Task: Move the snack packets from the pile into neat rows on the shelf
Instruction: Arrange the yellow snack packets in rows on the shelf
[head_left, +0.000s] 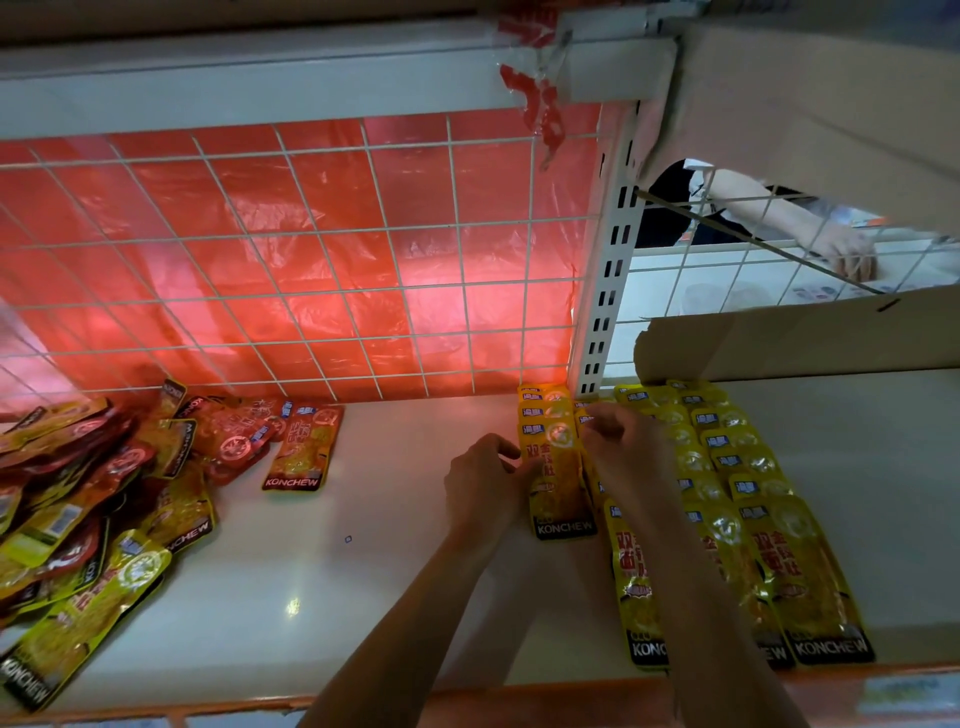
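Head view — left hand (485, 480), right hand (626, 449) grip glossy flat packets (558, 470).

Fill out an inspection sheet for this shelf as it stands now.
Surface: white shelf, glossy, orange front edge.
Job's things: mixed red and yellow pile at left; yellow rows laid at right; new row started beside them.
Clutter: cardboard flap over the rows' back.
Grips: left hand pinches the new row's front packet; right hand curled over packet tops, hold unclear.
Cables: nothing seen.
Surroundings: wire grid backed by red plastic; another person's arm beyond the mesh.
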